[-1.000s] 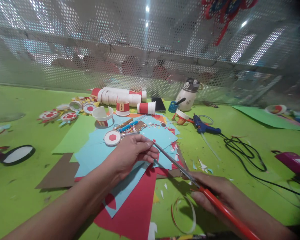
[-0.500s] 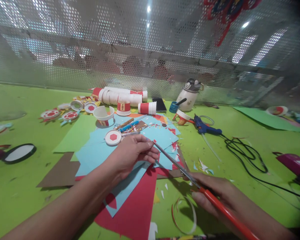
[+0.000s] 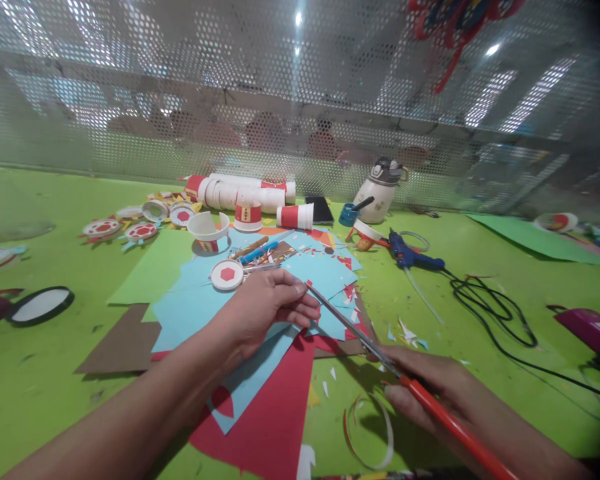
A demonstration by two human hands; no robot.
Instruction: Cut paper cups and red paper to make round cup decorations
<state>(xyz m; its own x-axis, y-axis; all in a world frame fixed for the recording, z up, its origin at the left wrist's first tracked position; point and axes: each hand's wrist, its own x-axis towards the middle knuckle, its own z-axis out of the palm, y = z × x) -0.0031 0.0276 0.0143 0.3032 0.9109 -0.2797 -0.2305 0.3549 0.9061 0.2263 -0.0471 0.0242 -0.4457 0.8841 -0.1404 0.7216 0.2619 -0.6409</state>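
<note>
My right hand [image 3: 430,390] grips red-handled scissors [image 3: 360,337], whose long metal blades point up and left to the fingertips of my left hand [image 3: 267,307]. My left hand pinches something small at the blade tips; what it is stays hidden by the fingers. Below both hands lie light blue paper sheets [image 3: 320,273] and a red paper sheet [image 3: 265,420] on the green table [image 3: 55,380]. A round white disc with a red hexagon [image 3: 227,275] sits just beyond my left hand.
Red-and-white paper cups [image 3: 247,193] lie stacked at the back, next to a white jug [image 3: 380,193]. A blue glue gun [image 3: 410,257] with a black cable [image 3: 495,313] lies to the right. Brown card [image 3: 120,347] and a black-rimmed oval [image 3: 40,305] sit left. A perforated metal screen [image 3: 300,100] closes the far edge.
</note>
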